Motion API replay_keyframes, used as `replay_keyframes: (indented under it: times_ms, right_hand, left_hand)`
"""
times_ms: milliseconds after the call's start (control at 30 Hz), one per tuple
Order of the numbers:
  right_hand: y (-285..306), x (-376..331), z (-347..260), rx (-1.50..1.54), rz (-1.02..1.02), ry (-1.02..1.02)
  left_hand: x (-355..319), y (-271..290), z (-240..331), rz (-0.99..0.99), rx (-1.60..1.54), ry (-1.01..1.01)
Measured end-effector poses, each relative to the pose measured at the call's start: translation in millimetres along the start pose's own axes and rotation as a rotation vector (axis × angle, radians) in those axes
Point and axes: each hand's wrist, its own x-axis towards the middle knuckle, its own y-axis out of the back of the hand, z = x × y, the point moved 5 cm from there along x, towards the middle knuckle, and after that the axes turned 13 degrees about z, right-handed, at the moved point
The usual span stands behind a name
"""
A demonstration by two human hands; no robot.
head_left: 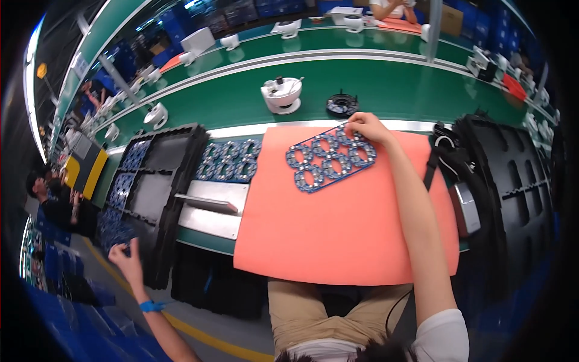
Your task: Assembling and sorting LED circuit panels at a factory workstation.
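My right hand (369,128) pinches the far right corner of a blue circuit board panel (329,158) made up of several ring-shaped boards. The panel lies over an orange-pink mat (313,241), slightly turned. On the far left, my left hand (126,259), wearing a blue wristband (152,306), is beside the near end of a black tray (160,241). Its thumb and fingers are apart, with nothing visible between them. Blue boards (114,226) lie in the tray just beyond those fingers. Another ring-board panel (228,160) rests between tray and mat.
A metal plate with a bar handle (208,203) sits left of the mat. Beyond it, a green conveyor (229,108) carries a white rounded device (282,95) and a black round part (342,104). At right are a black tray (509,175) and cables (446,148). Other people work farther off.
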Motion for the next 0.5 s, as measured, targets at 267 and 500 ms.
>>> replay_keyframes:
  times_ms: [267,500]
  right_hand:
    - [-29.9,8.4,-25.3,0.417,-0.057,-0.009]
    - [-55.1,-31.2,-35.2,-0.276,-0.087,0.221]
  left_hand:
    - [-5.9,90.8,143.8,0.340,-0.758,-0.016]
    - [-61.7,48.4,273.4,-0.092,-1.455,0.257]
